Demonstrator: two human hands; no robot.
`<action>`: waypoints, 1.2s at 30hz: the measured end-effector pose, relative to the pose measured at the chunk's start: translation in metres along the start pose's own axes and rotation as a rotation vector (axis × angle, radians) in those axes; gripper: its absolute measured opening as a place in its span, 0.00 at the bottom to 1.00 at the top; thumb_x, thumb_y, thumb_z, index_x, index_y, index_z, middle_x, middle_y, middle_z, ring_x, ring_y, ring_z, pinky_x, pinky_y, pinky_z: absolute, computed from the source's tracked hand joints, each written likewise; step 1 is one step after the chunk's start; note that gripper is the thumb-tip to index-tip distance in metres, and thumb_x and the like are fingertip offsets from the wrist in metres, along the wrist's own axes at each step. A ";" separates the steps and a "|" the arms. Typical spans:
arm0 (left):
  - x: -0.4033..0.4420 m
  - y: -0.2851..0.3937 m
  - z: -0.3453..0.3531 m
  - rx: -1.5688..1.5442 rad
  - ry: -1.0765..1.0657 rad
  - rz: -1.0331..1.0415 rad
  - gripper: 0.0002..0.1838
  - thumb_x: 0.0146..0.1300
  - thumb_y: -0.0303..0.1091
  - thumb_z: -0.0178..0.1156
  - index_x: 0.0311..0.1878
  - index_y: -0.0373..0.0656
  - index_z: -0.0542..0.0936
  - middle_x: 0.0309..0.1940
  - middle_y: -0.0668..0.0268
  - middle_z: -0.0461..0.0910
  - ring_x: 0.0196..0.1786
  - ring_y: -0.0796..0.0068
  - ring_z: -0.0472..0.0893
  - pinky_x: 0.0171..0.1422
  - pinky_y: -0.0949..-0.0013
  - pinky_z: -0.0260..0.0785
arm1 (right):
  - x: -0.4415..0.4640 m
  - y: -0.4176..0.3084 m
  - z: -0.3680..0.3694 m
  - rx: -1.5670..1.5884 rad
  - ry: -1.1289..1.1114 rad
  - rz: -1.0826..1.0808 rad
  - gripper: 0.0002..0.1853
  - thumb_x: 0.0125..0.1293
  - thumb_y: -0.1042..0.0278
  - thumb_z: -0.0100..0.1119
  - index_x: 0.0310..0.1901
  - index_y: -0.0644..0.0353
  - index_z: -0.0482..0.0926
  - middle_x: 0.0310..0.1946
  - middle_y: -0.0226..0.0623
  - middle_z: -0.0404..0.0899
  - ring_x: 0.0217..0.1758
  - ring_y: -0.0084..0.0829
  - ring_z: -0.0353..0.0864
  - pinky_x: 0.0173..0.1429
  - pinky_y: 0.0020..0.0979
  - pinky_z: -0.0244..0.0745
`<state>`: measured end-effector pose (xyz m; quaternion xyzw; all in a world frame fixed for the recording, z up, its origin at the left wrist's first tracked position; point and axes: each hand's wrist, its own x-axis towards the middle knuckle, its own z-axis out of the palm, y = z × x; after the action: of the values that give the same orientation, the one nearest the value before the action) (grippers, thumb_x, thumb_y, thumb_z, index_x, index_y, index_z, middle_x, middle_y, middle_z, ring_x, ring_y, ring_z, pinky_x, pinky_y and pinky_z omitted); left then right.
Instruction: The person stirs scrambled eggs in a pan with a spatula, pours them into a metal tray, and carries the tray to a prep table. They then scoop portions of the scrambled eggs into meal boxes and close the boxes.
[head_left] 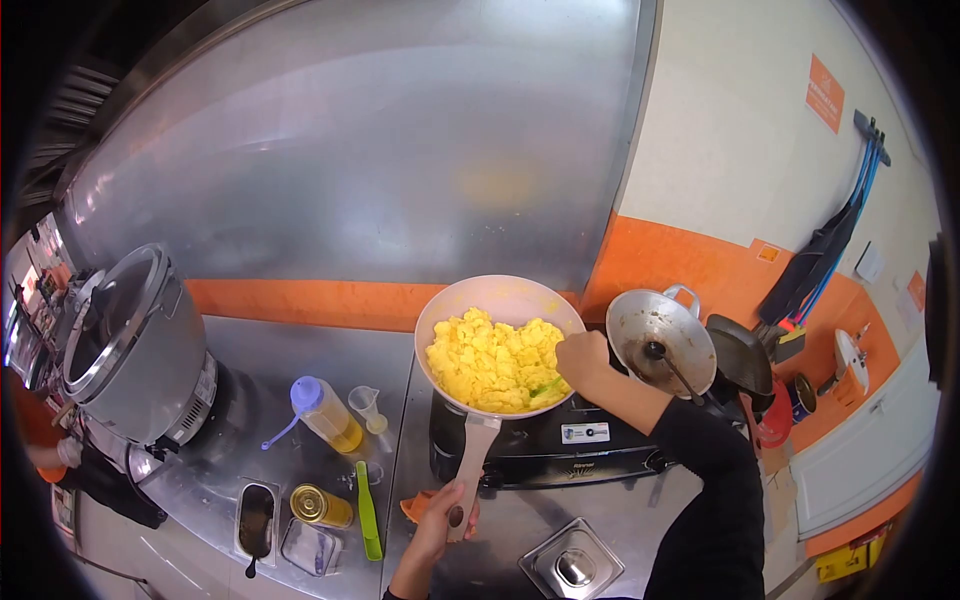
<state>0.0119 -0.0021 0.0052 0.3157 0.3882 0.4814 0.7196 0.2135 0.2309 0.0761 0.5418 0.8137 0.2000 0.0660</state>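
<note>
A light pan (pixel 455 300) full of yellow scrambled egg (pixel 485 360) is held over the black gas stove (pixel 540 440). My left hand (pixel 438 520) is closed around the end of the pan's handle, with an orange cloth (pixel 412 506) beside it. Over the pan's right edge is my right hand (pixel 585 362), its fingers curled together. A bit of green shows in the egg just below that hand; whether it is food or part of a tool I cannot make out. What the right hand holds is hidden.
A wok (pixel 635 325) with a ladle sits right of the pan. Left are a large cooker (pixel 135 350), an oil bottle (pixel 325 415), a green utensil (pixel 369 510) and a jar (pixel 320 506). A metal lid (pixel 571 560) lies in front. Another person's arm (pixel 50 455) shows far left.
</note>
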 end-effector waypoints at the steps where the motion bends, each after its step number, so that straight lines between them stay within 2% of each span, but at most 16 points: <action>1: 0.000 0.000 0.000 0.002 -0.005 -0.005 0.24 0.66 0.46 0.38 0.58 0.40 0.63 0.18 0.66 0.67 0.17 0.80 0.66 0.22 0.80 0.60 | -0.002 0.003 -0.010 -0.015 -0.001 -0.003 0.07 0.49 0.63 0.55 0.25 0.53 0.82 0.23 0.35 0.80 0.27 0.30 0.81 0.27 0.33 0.72; 2: 0.000 0.000 -0.001 0.000 -0.007 -0.004 0.24 0.66 0.46 0.39 0.58 0.40 0.63 0.18 0.66 0.67 0.17 0.80 0.66 0.22 0.79 0.60 | 0.000 0.007 -0.026 0.004 -0.030 0.023 0.08 0.49 0.63 0.55 0.25 0.53 0.82 0.24 0.35 0.81 0.27 0.31 0.81 0.29 0.33 0.72; 5: 0.000 0.001 0.001 -0.010 -0.017 -0.007 0.24 0.66 0.46 0.39 0.59 0.40 0.63 0.18 0.67 0.67 0.17 0.80 0.66 0.22 0.79 0.60 | 0.006 0.012 -0.028 0.045 0.069 0.103 0.08 0.49 0.62 0.55 0.26 0.53 0.82 0.24 0.35 0.81 0.28 0.31 0.81 0.30 0.34 0.72; 8: -0.001 0.001 -0.001 -0.005 -0.022 -0.019 0.24 0.66 0.46 0.38 0.59 0.40 0.63 0.19 0.67 0.68 0.17 0.80 0.66 0.23 0.79 0.61 | 0.003 0.005 0.015 0.031 -0.071 0.041 0.10 0.51 0.59 0.55 0.25 0.55 0.82 0.24 0.36 0.80 0.28 0.33 0.81 0.30 0.36 0.72; 11: -0.001 0.003 -0.001 -0.005 -0.042 -0.032 0.24 0.66 0.46 0.38 0.59 0.41 0.62 0.19 0.66 0.68 0.18 0.80 0.67 0.23 0.79 0.61 | -0.002 0.018 -0.027 0.094 -0.161 0.019 0.15 0.54 0.55 0.54 0.28 0.58 0.82 0.27 0.39 0.81 0.32 0.35 0.81 0.32 0.36 0.72; 12: -0.002 0.004 -0.002 -0.012 -0.052 -0.045 0.24 0.66 0.46 0.38 0.60 0.42 0.62 0.19 0.66 0.68 0.18 0.80 0.67 0.23 0.79 0.61 | -0.008 0.022 -0.059 0.175 -0.285 -0.003 0.18 0.57 0.52 0.51 0.33 0.61 0.81 0.32 0.43 0.80 0.37 0.38 0.80 0.37 0.37 0.73; 15: -0.001 0.003 -0.005 -0.014 -0.061 -0.060 0.24 0.66 0.47 0.38 0.60 0.43 0.62 0.20 0.66 0.69 0.18 0.80 0.67 0.23 0.79 0.61 | -0.004 0.022 -0.094 0.173 -0.510 -0.191 0.12 0.55 0.62 0.52 0.32 0.59 0.81 0.33 0.37 0.81 0.37 0.34 0.80 0.37 0.37 0.73; 18: 0.000 0.000 -0.007 -0.018 -0.069 -0.062 0.25 0.66 0.47 0.39 0.60 0.43 0.61 0.20 0.66 0.69 0.19 0.80 0.68 0.23 0.79 0.60 | 0.008 -0.007 -0.094 0.084 -0.603 -0.497 0.17 0.60 0.55 0.50 0.34 0.62 0.80 0.34 0.46 0.79 0.39 0.42 0.79 0.43 0.39 0.72; 22: 0.002 -0.002 -0.009 -0.002 -0.077 -0.035 0.25 0.66 0.48 0.39 0.61 0.42 0.61 0.20 0.67 0.68 0.19 0.80 0.67 0.24 0.79 0.60 | 0.012 -0.074 -0.068 0.162 -0.349 -0.578 0.10 0.53 0.67 0.52 0.29 0.62 0.81 0.31 0.43 0.80 0.35 0.40 0.80 0.34 0.38 0.74; 25: 0.001 0.000 -0.007 0.008 -0.077 -0.025 0.25 0.66 0.48 0.39 0.60 0.42 0.61 0.20 0.67 0.68 0.20 0.81 0.67 0.24 0.79 0.60 | 0.018 -0.104 -0.047 0.141 -0.121 -0.390 0.07 0.51 0.68 0.55 0.29 0.55 0.83 0.29 0.37 0.81 0.33 0.33 0.81 0.32 0.35 0.73; 28: 0.001 0.000 -0.008 0.007 -0.073 -0.026 0.25 0.66 0.48 0.39 0.60 0.41 0.61 0.20 0.67 0.68 0.21 0.81 0.67 0.24 0.79 0.60 | 0.026 -0.109 -0.036 0.196 -0.046 -0.269 0.08 0.53 0.69 0.53 0.29 0.54 0.83 0.28 0.36 0.81 0.32 0.32 0.82 0.30 0.33 0.73; 31: 0.002 -0.002 -0.009 -0.024 -0.077 -0.037 0.25 0.66 0.47 0.39 0.60 0.42 0.61 0.21 0.66 0.68 0.22 0.81 0.67 0.24 0.79 0.60 | 0.039 -0.098 -0.027 0.245 0.034 -0.152 0.07 0.51 0.72 0.52 0.25 0.60 0.81 0.25 0.42 0.80 0.29 0.36 0.82 0.28 0.34 0.74; 36: 0.004 -0.006 -0.012 -0.019 -0.086 -0.015 0.24 0.67 0.46 0.39 0.60 0.42 0.61 0.21 0.67 0.68 0.22 0.81 0.68 0.24 0.79 0.61 | 0.049 -0.072 -0.026 0.248 0.082 -0.046 0.07 0.52 0.71 0.52 0.27 0.60 0.81 0.25 0.43 0.80 0.30 0.37 0.82 0.31 0.35 0.75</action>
<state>0.0051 0.0008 -0.0071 0.3264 0.3548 0.4658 0.7420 0.1237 0.2450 0.0763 0.5184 0.8464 0.1183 -0.0300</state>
